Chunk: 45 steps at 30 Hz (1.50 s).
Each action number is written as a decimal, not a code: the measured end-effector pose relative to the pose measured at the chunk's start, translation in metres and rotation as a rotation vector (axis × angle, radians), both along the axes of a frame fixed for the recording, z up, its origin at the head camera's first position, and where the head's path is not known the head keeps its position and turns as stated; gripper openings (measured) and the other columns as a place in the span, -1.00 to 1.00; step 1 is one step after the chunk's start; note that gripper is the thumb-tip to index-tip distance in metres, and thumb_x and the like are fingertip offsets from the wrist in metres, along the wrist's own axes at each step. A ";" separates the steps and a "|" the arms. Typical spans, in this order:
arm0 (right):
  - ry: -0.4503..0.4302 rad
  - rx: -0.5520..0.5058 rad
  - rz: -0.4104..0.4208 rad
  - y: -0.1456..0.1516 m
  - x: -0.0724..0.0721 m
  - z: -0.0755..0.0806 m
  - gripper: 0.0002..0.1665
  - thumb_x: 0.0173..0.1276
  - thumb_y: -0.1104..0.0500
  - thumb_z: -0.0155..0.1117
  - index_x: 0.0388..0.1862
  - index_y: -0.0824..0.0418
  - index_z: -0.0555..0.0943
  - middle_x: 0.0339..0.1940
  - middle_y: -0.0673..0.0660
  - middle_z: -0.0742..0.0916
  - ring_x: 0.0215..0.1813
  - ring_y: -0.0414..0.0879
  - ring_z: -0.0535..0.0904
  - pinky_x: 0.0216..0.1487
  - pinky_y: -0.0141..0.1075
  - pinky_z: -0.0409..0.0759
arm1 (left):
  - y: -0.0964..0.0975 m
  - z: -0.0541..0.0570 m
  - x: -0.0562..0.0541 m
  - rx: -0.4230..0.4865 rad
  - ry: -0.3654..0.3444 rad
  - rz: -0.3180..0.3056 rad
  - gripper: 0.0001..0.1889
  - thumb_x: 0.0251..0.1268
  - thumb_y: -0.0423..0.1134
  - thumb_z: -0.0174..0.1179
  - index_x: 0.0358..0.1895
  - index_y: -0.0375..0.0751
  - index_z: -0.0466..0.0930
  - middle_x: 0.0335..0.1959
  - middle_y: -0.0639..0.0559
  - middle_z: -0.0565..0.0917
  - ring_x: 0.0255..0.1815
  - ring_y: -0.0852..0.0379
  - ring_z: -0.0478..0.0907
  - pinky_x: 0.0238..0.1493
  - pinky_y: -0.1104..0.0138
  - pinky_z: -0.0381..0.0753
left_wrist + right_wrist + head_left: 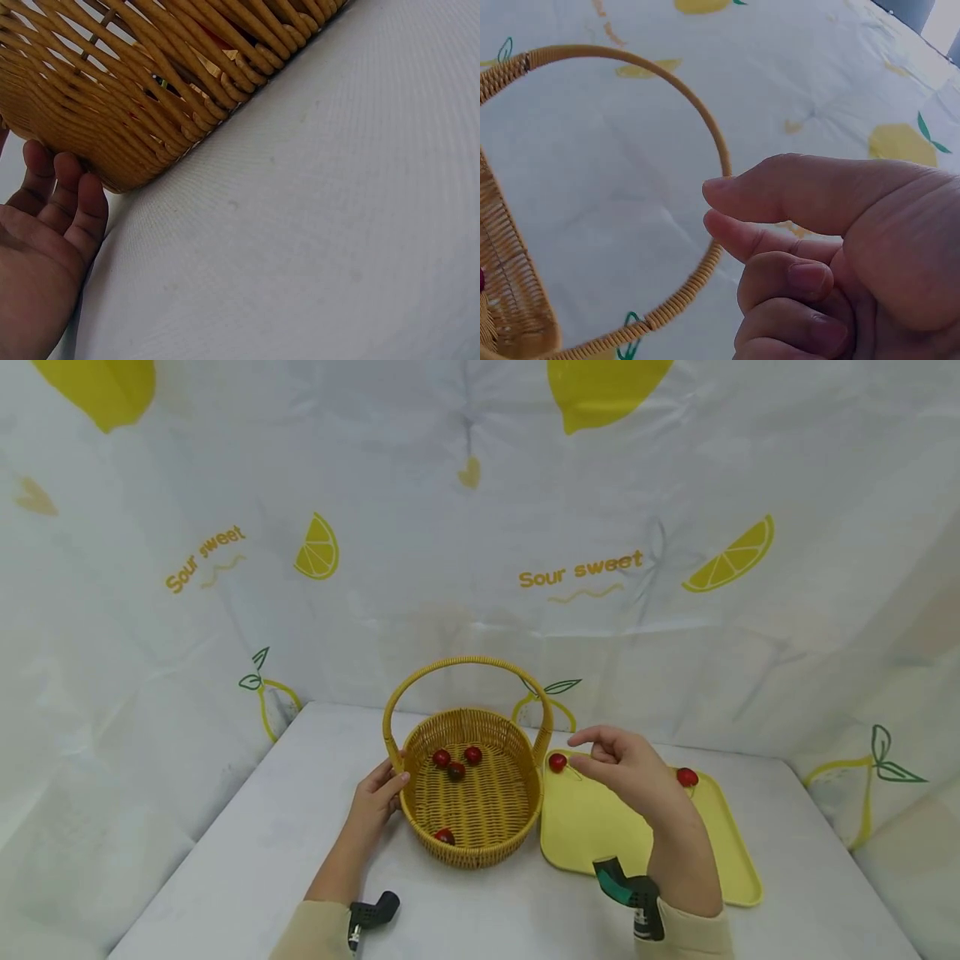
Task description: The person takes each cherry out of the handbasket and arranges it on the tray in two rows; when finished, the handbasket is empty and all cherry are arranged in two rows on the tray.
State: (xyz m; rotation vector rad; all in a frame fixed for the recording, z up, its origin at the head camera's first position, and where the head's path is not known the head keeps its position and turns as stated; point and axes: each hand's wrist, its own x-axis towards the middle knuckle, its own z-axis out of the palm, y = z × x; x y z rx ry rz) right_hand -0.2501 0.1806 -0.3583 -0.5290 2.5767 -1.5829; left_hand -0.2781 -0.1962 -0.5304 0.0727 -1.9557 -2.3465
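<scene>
A round woven basket [471, 858] with a tall arched handle [468, 660] stands upright in the middle of the table. Its left rim is held by my left hand [375, 797], the thumb over the edge at the handle's base and the fingers against the wicker wall [127, 112]. Inside lie three cherries [456, 771] grouped toward the back and another cherry [445, 836] at the front. Over the yellow tray [592, 839], my right hand [626, 768] holds nothing, thumb and index finger apart. Near its fingertips, a stemmed cherry [557, 762] lies at the tray's back left corner.
Behind the right hand, another stemmed cherry [687, 777] lies near the tray's back edge. The tray sits right beside the basket on a white table [262, 843]. A lemon-print curtain [420, 568] hangs along the back and both sides.
</scene>
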 end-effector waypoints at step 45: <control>-0.053 0.518 0.277 -0.154 -0.010 -0.102 -0.82 0.26 0.19 0.54 -0.15 0.07 0.79 -0.26 -0.07 0.72 -0.22 -0.14 0.56 -0.12 -0.21 0.61 | -0.001 0.001 0.001 -0.031 -0.008 -0.016 -0.48 0.52 -0.23 0.19 0.49 -0.12 0.42 0.28 -0.32 0.53 -0.08 0.12 0.60 -0.14 0.38 0.65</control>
